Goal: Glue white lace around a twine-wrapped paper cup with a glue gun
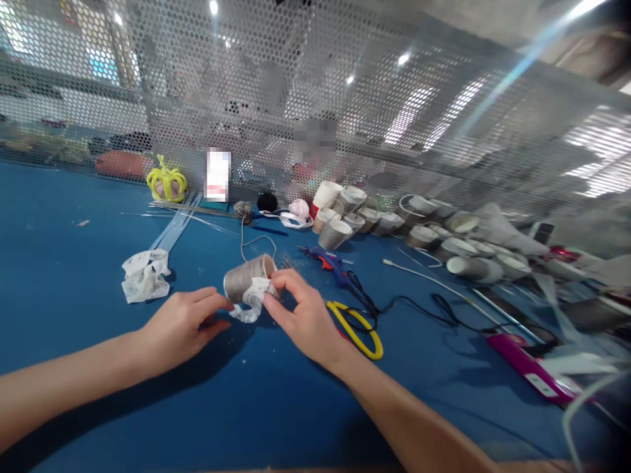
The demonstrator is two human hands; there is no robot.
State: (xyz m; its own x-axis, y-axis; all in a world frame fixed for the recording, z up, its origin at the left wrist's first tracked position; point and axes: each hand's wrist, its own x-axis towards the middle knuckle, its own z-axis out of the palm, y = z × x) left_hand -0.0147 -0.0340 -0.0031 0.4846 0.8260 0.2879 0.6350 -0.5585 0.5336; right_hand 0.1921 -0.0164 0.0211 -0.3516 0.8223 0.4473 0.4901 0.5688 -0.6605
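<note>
A paper cup [242, 277] covered in grey yarn lies tilted above the table, its mouth towards the right. My right hand [305, 318] is closed on the cup's rim side, the thumb pressing a strip of white lace [252, 299] against it. The lace's loose end curls below the cup. At the cup's base is my left hand [185, 322], its thumb and fingers apart with nothing visible between them; whether the fingertips touch the cup or lace I cannot tell. Grey yarn [242, 244] trails behind the cup to a small ball [242, 209].
Crumpled white lace [145, 276] lies left. Behind my right hand are a blue glue gun [329, 263] with a black cord and yellow-handled scissors [365, 338]. Several cups [335, 233] line the back. A purple power strip [530, 368] sits right, before a perforated screen [276, 92].
</note>
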